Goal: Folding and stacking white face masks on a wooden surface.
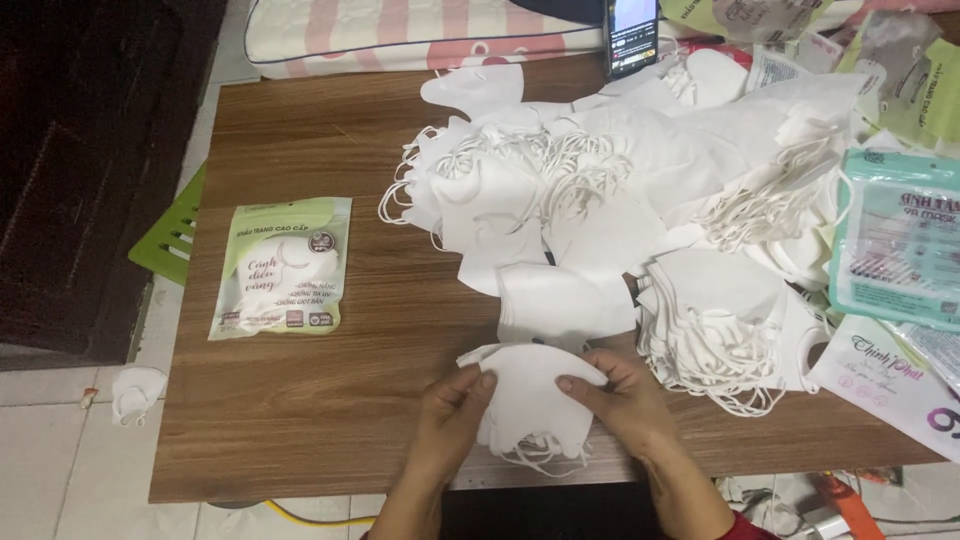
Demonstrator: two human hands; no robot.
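Green mask packet (281,266), phone (632,35), wooden table (330,400)

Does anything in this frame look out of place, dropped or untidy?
Yes. One white mask lies on the tiled floor left of the wooden table, apart from the loose, tangled mask pile on top. Both hands, left hand and right hand, hold a small stack of masks at the near edge.

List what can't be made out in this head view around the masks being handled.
- How many white masks the left hand and right hand hold: the layers overlap and the fingers cover the edges.
- Count in the mask pile: tangled, overlapping.
- Phone: cut off by the top edge, screen too small.
- Teal packet: cut off by the right edge.
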